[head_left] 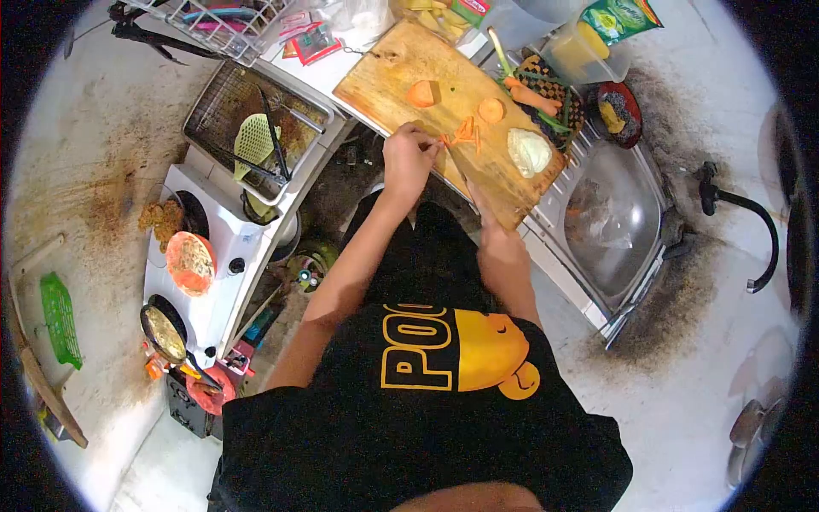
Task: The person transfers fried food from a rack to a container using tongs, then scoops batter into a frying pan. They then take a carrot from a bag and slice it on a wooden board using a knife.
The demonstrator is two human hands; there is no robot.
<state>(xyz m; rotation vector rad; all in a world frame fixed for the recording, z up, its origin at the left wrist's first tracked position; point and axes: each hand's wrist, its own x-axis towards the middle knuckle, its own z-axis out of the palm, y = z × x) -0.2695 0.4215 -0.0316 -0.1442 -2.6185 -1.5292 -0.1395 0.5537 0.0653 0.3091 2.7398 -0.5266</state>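
A wooden cutting board (388,72) lies across the counter in front of me. Thin carrot strips (465,130) are near its front edge, with carrot pieces (421,94) further back. My left hand (409,158) is at the board's front edge, its fingertips pinched together beside the strips; a small carrot strip seems to be between them. My right hand (493,230) is closed on the handle of a knife (467,171), whose blade points toward the strips. The handle is mostly hidden by the hand. A pale cabbage piece (529,153) rests at the board's right end.
A steel sink (614,209) with a black faucet (742,194) is on the right. Behind the board, a dark basket (559,85) holds whole carrots (533,96). On the left are a white stove (217,256), a frying pan (164,331) and a metal tray with a green strainer (252,141).
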